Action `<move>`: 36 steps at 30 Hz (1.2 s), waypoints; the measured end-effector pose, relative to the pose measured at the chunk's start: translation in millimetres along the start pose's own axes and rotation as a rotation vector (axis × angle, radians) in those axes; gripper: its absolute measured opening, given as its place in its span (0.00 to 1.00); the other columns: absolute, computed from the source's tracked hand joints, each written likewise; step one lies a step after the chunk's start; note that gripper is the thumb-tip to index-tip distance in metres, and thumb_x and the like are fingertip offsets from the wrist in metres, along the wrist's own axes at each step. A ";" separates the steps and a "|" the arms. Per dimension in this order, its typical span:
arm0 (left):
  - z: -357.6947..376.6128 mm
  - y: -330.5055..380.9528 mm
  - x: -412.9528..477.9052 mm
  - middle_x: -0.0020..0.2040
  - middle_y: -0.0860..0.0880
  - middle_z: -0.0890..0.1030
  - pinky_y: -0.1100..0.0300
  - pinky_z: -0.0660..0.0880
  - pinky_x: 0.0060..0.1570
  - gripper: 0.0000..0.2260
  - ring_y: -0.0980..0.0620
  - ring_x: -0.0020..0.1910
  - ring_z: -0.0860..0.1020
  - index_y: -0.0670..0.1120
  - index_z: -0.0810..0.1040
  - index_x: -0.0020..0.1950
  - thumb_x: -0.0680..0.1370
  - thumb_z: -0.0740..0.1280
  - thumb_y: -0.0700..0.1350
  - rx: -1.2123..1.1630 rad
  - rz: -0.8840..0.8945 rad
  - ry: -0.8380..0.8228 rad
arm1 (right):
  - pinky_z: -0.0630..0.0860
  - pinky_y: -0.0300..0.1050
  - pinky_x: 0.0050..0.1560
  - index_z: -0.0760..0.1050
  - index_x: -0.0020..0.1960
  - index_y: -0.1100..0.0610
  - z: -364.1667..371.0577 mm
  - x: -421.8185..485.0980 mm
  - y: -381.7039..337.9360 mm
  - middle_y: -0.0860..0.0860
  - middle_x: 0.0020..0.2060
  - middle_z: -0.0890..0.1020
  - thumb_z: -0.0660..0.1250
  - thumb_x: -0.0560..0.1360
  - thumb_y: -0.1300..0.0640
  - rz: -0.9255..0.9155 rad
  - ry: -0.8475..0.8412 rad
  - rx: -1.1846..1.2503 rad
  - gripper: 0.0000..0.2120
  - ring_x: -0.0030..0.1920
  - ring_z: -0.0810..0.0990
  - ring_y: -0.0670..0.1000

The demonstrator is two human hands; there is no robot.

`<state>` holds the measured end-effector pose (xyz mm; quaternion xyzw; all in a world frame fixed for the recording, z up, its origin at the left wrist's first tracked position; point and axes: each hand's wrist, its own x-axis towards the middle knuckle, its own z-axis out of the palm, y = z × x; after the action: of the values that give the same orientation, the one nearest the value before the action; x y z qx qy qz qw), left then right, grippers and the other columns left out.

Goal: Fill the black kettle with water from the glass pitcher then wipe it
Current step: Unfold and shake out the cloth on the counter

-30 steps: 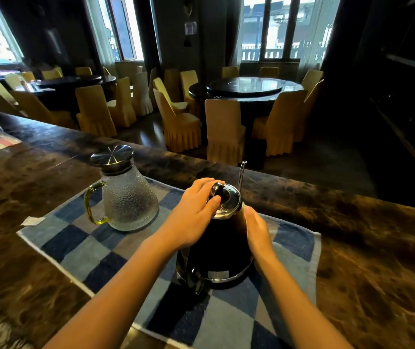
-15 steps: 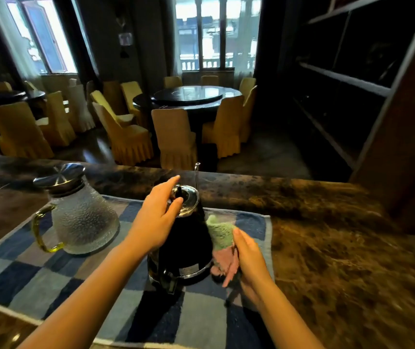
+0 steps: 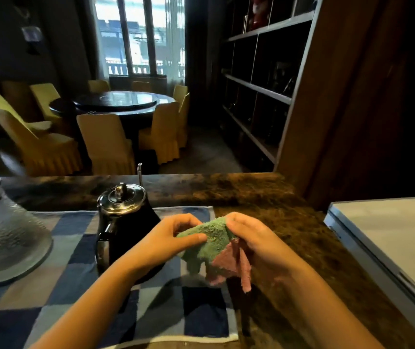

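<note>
Green-pink cloth [image 3: 210,244]: pinching it between fingers [image 3: 193,238] of left hand [image 3: 161,244] and right hand [image 3: 259,244], probably opening it for wiping. Working with black kettle [image 3: 128,230] just left of the fingers.

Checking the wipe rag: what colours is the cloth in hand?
Green and pink cloth; head view.

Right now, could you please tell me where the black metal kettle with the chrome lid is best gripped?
Probably its curved handle, from the near left: the black kettle stands upright, handle toward the person, thin spout rising on the far side.
</note>
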<state>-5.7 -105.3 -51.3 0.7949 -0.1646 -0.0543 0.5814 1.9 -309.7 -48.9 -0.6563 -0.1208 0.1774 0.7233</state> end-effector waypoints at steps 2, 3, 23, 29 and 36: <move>7.6 2.9 3.4 0.38 0.50 0.81 0.62 0.75 0.40 0.07 0.54 0.38 0.79 0.45 0.79 0.43 0.70 0.72 0.47 -0.119 -0.043 -0.040 | 0.75 0.44 0.40 0.76 0.51 0.65 -20.2 -5.8 -2.8 0.67 0.44 0.79 0.63 0.78 0.57 -0.052 0.017 -0.136 0.10 0.42 0.76 0.57; 12.3 4.3 5.9 0.37 0.50 0.81 0.63 0.74 0.39 0.06 0.54 0.37 0.78 0.46 0.79 0.42 0.70 0.71 0.47 -0.168 -0.073 -0.075 | 0.73 0.45 0.38 0.77 0.50 0.62 -29.9 -9.3 -3.9 0.63 0.42 0.79 0.65 0.76 0.57 -0.054 0.007 -0.165 0.08 0.40 0.76 0.55; 111.0 13.6 67.5 0.38 0.56 0.77 0.69 0.72 0.39 0.03 0.62 0.39 0.76 0.48 0.76 0.42 0.76 0.67 0.41 0.071 0.031 -0.046 | 0.73 0.41 0.37 0.68 0.51 0.58 -150.0 -13.8 41.9 0.51 0.43 0.74 0.70 0.66 0.62 -0.029 -0.087 -0.572 0.16 0.40 0.75 0.45; 109.3 20.6 61.2 0.37 0.54 0.79 0.67 0.72 0.32 0.03 0.59 0.35 0.77 0.47 0.75 0.45 0.77 0.64 0.44 -0.191 -0.130 0.021 | 0.77 0.45 0.44 0.68 0.45 0.58 -165.0 -21.7 38.9 0.50 0.37 0.71 0.59 0.71 0.74 0.090 -0.112 -0.372 0.12 0.35 0.72 0.44; 120.1 13.9 63.6 0.44 0.46 0.79 0.56 0.72 0.46 0.06 0.50 0.44 0.77 0.45 0.78 0.50 0.75 0.65 0.45 -0.564 -0.356 0.019 | 0.79 0.49 0.54 0.74 0.50 0.54 -162.2 -34.0 28.2 0.51 0.52 0.80 0.70 0.72 0.58 0.109 -0.138 -0.072 0.08 0.52 0.81 0.50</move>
<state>17.9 -238.6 -69.8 0.6193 0.0039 -0.1912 0.7615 34.4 -468.7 -92.7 -0.6736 -0.1409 0.2569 0.6786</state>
